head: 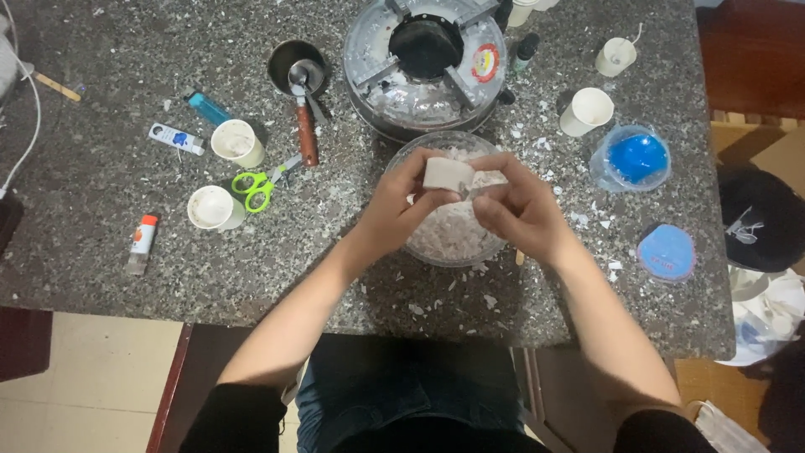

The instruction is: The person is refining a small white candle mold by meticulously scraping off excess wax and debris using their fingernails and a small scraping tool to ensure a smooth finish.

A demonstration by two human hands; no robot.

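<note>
My left hand (pixel 401 205) grips a pale, off-white block (pixel 446 174) from its left side, above a clear glass bowl (pixel 419 149) filled with white shavings (pixel 449 235). My right hand (pixel 521 210) is closed at the block's right edge, with something thin and small between its fingers that I cannot make out. Both hands hover over the bowl, which stands on the speckled stone table (pixel 109 176).
A round gas stove (pixel 426 63) stands behind the bowl. Left of it lie a small pot with a spoon (pixel 298 71), green scissors (pixel 258 186), two white cups (pixel 237 141), a lighter and a glue stick. Right: paper cup (pixel 587 110), blue container (pixel 635 157), blue lid (pixel 667 252). White chips litter the table.
</note>
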